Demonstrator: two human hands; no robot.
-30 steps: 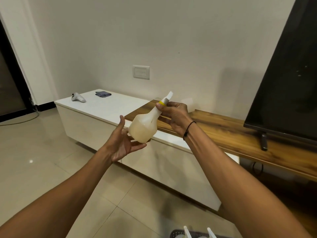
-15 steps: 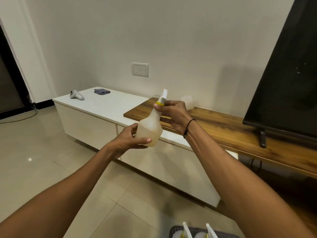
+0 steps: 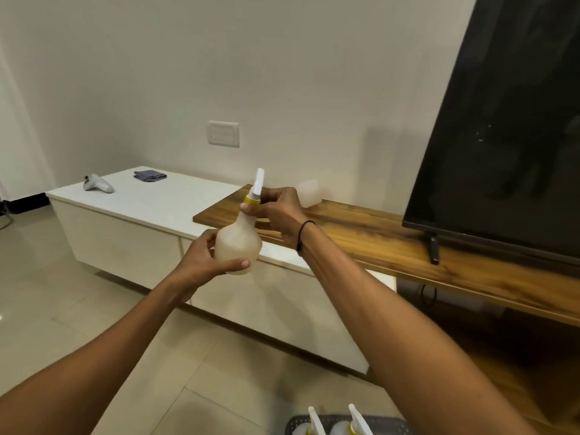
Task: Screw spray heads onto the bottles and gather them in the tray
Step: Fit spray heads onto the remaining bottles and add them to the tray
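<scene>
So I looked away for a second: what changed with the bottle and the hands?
The bottle swung from tilted to nearly upright. The left hand, open under it before, closed around its base. The right hand stayed at the yellow-collared spray head.

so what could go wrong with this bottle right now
The bottle is held in mid-air over the tiled floor, gripped only by the left hand; it might slip during twisting. The right hand pinches the spray head near the yellow collar, so it could cross-thread.
</scene>
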